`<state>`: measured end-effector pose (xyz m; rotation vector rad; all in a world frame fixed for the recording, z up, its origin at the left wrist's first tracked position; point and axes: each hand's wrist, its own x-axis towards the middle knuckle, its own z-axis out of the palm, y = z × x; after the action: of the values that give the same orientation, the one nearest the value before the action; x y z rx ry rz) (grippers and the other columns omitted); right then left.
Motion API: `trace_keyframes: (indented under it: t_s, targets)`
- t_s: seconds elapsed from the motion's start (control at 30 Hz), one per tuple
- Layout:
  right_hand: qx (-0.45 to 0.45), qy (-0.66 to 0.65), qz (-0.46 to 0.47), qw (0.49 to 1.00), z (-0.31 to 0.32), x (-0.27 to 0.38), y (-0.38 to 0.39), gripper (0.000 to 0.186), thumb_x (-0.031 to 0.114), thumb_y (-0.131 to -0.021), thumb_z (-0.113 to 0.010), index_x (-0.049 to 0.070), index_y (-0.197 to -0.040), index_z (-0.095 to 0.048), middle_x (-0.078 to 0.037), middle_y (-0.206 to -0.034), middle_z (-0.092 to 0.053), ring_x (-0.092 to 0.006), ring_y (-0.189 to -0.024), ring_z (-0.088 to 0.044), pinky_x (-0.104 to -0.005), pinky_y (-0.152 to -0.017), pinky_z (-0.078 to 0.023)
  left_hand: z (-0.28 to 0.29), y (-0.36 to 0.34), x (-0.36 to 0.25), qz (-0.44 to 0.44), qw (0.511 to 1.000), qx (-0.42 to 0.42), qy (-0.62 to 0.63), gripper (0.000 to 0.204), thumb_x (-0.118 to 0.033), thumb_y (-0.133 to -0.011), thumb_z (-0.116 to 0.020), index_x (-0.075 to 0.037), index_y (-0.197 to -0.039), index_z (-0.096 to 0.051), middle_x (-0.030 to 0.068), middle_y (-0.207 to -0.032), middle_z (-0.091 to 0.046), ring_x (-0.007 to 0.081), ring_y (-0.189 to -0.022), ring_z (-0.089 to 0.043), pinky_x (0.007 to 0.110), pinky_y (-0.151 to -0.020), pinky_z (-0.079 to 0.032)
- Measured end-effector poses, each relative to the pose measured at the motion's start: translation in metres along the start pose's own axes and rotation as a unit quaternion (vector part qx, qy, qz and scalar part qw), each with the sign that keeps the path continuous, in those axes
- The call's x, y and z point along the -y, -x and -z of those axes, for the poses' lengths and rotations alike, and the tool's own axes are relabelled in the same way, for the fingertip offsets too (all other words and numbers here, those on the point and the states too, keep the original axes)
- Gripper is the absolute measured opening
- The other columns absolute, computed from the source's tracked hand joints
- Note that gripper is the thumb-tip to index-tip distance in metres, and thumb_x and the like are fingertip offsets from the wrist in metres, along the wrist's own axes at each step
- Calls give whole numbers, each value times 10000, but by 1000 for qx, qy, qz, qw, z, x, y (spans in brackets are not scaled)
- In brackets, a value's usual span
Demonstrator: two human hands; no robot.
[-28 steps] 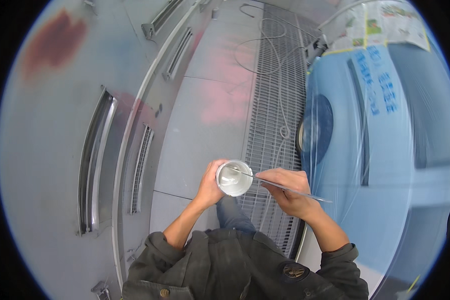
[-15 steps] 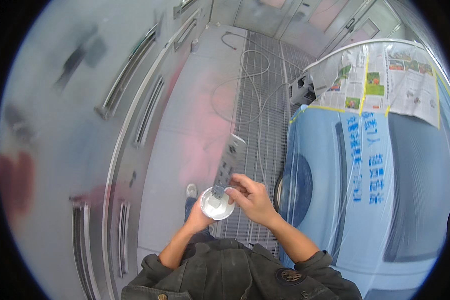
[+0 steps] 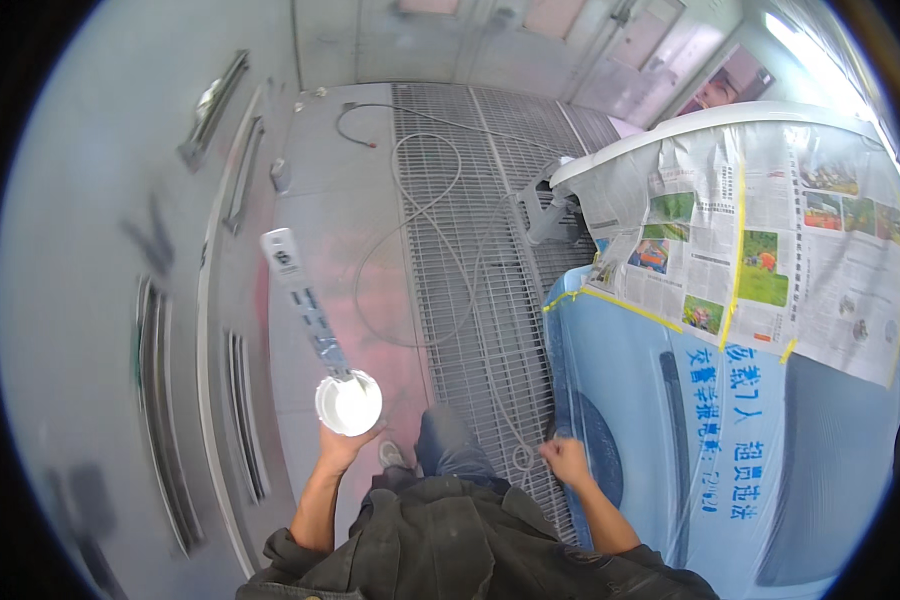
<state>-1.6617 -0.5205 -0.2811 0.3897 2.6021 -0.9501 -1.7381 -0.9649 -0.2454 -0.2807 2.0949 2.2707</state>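
My left hand is closed around a white paint cup with white liquid in it. A long flat mixing stick, pale with dark marks, stands tilted in the cup and leans toward the wall on the left. Its lower end is in the liquid. My right hand is off the stick and beside the vehicle's blue side, its fingers curled in, nothing visible in them.
To the right stands a blue vehicle under clear plastic film, its upper part masked with newspaper and yellow tape. A thin hose loops over the floor grating. A grey wall with vents runs along the left.
My right hand has let go of the stick and moved right and down. The cup has moved left with my left hand, and the stick now leans left. The view has shifted as I step.
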Motion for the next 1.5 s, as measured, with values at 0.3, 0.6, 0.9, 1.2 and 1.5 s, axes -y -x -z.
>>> trace_keyframes:
  t_s: [0.3, 0.6, 0.9, 1.2, 1.5]
  targets:
    - [143, 127, -176, 966, -96, -71, -226, 416, 474, -811, -747, 59, -814, -773, -157, -811, -730, -322, -786, -702, -478, -689, -523, -15, -322, -27, 27, 996, -63, 50, 695, 7, -710, -824, -26, -1332, -516, 51, -1217, -591, 188, -1112, -581, 365, -982, -480]
    - [71, -270, 143, 949, 183, 350, -646, 261, 186, -915, -725, 0, -1096, -702, -121, -1000, -730, -190, -804, -662, -353, -722, -547, -64, -638, -106, -39, 993, -98, 62, 722, 49, -701, -764, -49, -1361, -487, 85, -1263, -564, 235, -1175, -555, 394, -1022, -476]
    - [395, -428, 619, 527, 390, 600, -818, 359, 308, -981, -658, -31, -1092, -695, -228, -1162, -671, -349, -979, -673, -445, -775, -544, -119, -983, -96, -59, 993, -58, 88, 731, 97, -764, -680, -3, -1446, -435, 145, -1348, -553, 303, -1253, -538, 448, -1093, -443]
    - [58, -589, 626, 508, 481, 626, -1008, 215, 161, -946, -713, -55, -946, -715, -217, -1021, -699, -344, -824, -689, -407, -681, -531, -311, -1303, -202, 13, 994, 98, -44, 582, -43, -862, -750, 54, -1381, -503, 169, -1335, -580, 307, -1187, -571, 421, -1072, -450]
    - [-167, -483, 725, 461, 616, 547, -1243, 196, 178, -955, -696, -13, -926, -732, -228, -965, -691, -348, -721, -671, -417, -572, -519, -548, -1519, -180, -24, 978, 185, -88, 477, -18, -894, -694, 46, -1336, -525, 143, -1257, -613, 256, -1092, -600, 378, -924, -497]
